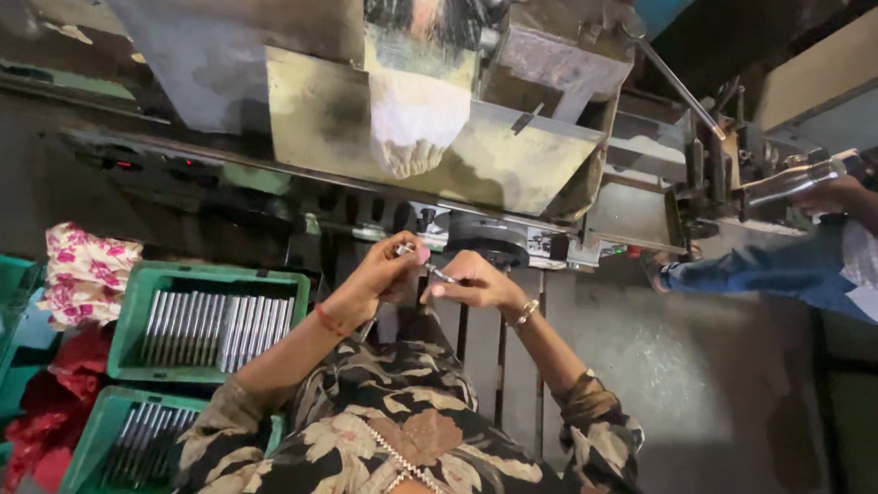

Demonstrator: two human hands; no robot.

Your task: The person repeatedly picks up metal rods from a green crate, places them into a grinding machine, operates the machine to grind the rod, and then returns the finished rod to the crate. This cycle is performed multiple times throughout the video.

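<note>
floral-printed sleeves (418, 456) fill the bottom of the view, closest to the camera, and from them both forearms reach up toward the middle. between the two hands sits a thin metal pin (441, 273), a short silvery rod held just in front of the machine's lower edge. the right hand (474, 282) is closed on one end of it, thumb and forefinger pinched tight, a bangle at the wrist. the left hand (388, 269) is curled nearly shut around a small metal piece (405, 247) at the pin's other end; whether that piece is part of the pin or separate is too small to tell. a red thread circles the left wrist.

beneath the hands runs a slatted metal bench (489, 350), grey and worn. beyond them stands a heavy machine (524, 151) with a pale angled hopper and a white cloth bag (412, 125) hanging at its front.

to the left are two green plastic crates (212, 280), each holding rows of long silvery rods (216, 328) laid side by side. beside the crates lies a pink flowered cloth (85, 274) above some red fabric (50, 407).

at the far right another person's hand (827, 194) grips a metal lever (788, 182) on the machine, with a blue trouser leg below it.
</note>
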